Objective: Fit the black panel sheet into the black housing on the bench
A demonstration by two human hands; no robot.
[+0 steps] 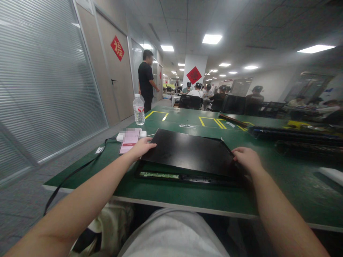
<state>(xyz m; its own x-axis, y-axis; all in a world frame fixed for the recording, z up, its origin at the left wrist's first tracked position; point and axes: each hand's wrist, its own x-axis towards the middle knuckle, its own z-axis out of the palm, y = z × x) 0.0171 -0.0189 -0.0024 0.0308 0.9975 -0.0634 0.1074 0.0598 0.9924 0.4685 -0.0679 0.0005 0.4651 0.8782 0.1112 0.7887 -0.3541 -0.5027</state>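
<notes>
A flat, glossy black display panel (pixel 190 148) lies tilted in front of me, over a thin black frame (pixel 206 179). Along the frame's near side runs a narrow green circuit board (pixel 159 175). My left hand (pixel 142 146) grips the panel's left edge, thumb on top and fingers hidden beneath. At the right edge, my right hand (pixel 248 160) is closed with its fingertips pinching the rim; whether they also hold the frame there, I cannot tell. The panel covers most of the frame.
On the green table (pixel 171 200), a phone (pixel 130 140) and a water bottle (pixel 138 110) stand left of the panel. Dark strips (pixel 292 134) lie stacked at right, near a white object (pixel 332 175). A black strap (pixel 77 171) hangs over the left edge. A person (pixel 146 76) stands beyond.
</notes>
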